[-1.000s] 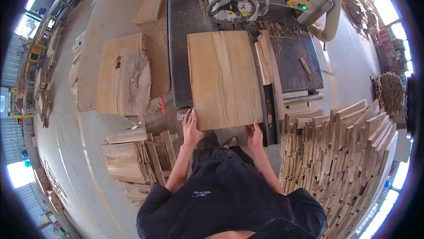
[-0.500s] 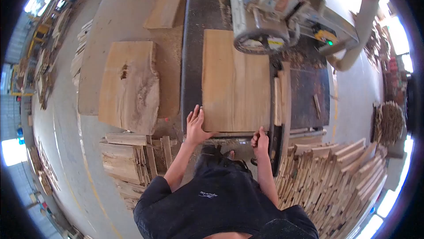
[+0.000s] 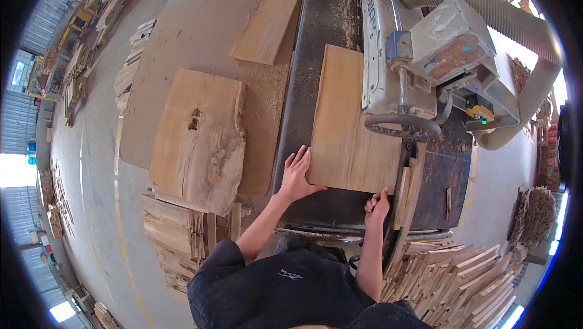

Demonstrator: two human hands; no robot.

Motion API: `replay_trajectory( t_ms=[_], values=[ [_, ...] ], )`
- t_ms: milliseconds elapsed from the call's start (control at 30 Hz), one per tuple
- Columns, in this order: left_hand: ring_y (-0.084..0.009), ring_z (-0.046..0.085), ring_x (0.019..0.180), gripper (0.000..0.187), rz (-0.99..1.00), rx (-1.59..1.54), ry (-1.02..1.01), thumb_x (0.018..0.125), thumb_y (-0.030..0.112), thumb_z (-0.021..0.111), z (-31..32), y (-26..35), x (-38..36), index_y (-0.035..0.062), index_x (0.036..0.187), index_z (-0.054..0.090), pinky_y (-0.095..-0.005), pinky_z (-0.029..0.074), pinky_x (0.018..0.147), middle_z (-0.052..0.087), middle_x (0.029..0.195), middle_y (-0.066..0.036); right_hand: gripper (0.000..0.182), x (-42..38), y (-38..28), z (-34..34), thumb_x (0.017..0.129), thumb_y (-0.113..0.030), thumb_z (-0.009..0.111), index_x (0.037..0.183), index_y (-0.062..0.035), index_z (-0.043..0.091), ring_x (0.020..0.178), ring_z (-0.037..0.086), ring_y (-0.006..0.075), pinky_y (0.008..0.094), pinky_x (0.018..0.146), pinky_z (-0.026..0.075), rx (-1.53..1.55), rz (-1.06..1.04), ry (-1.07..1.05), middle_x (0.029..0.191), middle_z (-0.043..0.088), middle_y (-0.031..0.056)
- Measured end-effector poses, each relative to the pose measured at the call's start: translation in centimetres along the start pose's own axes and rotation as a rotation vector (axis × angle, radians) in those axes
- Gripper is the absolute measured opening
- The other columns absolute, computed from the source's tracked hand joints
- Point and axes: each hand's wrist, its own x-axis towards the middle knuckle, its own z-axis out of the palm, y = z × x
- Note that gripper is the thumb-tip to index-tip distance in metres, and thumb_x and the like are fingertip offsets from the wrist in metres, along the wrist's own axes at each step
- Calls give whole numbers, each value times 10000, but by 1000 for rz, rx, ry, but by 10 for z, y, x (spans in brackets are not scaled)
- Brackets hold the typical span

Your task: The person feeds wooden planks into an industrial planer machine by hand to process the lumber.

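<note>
A wide, flat wooden board (image 3: pixel 352 140) lies on the dark machine table (image 3: pixel 306 74), its far right part passing under the saw machine's arm and handwheel (image 3: pixel 402 126). My left hand (image 3: pixel 297 177) rests at the board's near left corner, fingers spread along its left edge and thumb at the near edge. At the near right corner my right hand (image 3: pixel 377 205) is closed, with thumb and forefinger pinched on the board's edge and the other fingers curled.
A knotty board with a rough edge (image 3: pixel 200 137) and a smaller board (image 3: pixel 269 22) lie on the brown side table (image 3: pixel 182 37). Narrow strips (image 3: pixel 405 198) run along the right side. Cut wood is stacked (image 3: pixel 455 280) at the lower right. A ribbed hose (image 3: pixel 486 1) hangs above.
The board has moved forward, away from my body, with both hands following it. More dark table shows at its near edge. The camera view has shifted and turned.
</note>
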Motion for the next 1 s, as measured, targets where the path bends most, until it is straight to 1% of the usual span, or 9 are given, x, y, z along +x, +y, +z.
replay_trajectory(
  t_ms=[100, 233, 367, 433, 467, 567, 667, 867, 1000],
  values=[
    [-415, 325, 1459, 823, 211, -86, -24, 753, 502, 831, -16, -43, 39, 31, 1378, 575, -565, 246, 1168, 458, 1511, -206, 483, 14, -9, 17, 1033, -494, 512, 764, -94, 482, 440, 333, 120, 278, 415, 244, -5, -45, 8, 539, 348, -15],
    [-429, 300, 1452, 694, -156, 295, 140, 854, 422, 755, -93, -90, 122, 80, 1413, 525, -579, 288, 1136, 400, 1545, -195, 496, 35, -24, 35, 1013, -512, 542, 752, -94, 492, 440, 345, 108, 271, 402, 253, -14, -9, 29, 536, 365, -20],
    [-438, 316, 1437, 681, -434, 586, 367, 868, 436, 722, -128, -113, 91, 99, 1424, 518, -573, 273, 1135, 370, 1535, -259, 504, 49, -19, 64, 1034, -452, 533, 747, -39, 573, 468, 450, 143, 311, 425, 335, -269, -190, 192, 574, 503, 11],
    [-439, 326, 1433, 648, -513, 566, 445, 864, 418, 720, -114, -106, 37, 107, 1407, 549, -570, 266, 1138, 380, 1520, -283, 488, 69, 4, 76, 1057, -387, 502, 830, 18, 653, 545, 562, 218, 378, 514, 441, -369, -779, 555, 653, 621, 71],
    [-429, 328, 1436, 661, -464, 618, 439, 853, 423, 727, -103, -112, 4, 102, 1403, 552, -562, 268, 1137, 385, 1524, -270, 488, 77, 12, 80, 1057, -387, 502, 830, 18, 653, 545, 562, 218, 378, 514, 441, -363, -773, 555, 653, 621, 71],
    [-405, 332, 1442, 685, -319, 606, 378, 832, 435, 751, -120, -131, 1, 90, 1391, 560, -552, 271, 1134, 381, 1545, -231, 451, 64, 22, 90, 1070, -344, 476, 873, 12, 670, 560, 514, 183, 343, 547, 427, -830, -1265, 368, 621, 555, 68],
    [-376, 349, 1440, 688, -233, 478, 383, 779, 430, 812, -135, -151, 15, 71, 1330, 609, -546, 278, 1137, 412, 1548, -179, 446, 44, 8, 101, 1072, -323, 470, 876, 19, 680, 568, 548, 201, 360, 551, 436, -718, -1037, 377, 632, 581, 99],
    [-384, 434, 1371, 666, -401, 296, 544, 739, 478, 841, -186, -245, 84, 62, 1231, 671, -507, 383, 1076, 532, 1435, -180, 458, 58, 12, 91, 1052, -364, 494, 929, 23, 706, 719, 698, 320, 413, 640, 524, -876, -1091, 419, 807, 722, 173],
    [-384, 368, 1428, 1095, -264, 469, 254, 684, 684, 797, -209, -209, 221, 114, 1521, 380, -477, 369, 1140, 413, 1526, -219, 451, 53, 11, 97, 1041, -359, 521, 943, 35, 717, 810, 715, 376, 431, 681, 554, -926, -1026, 430, 864, 730, 221]
  ],
)
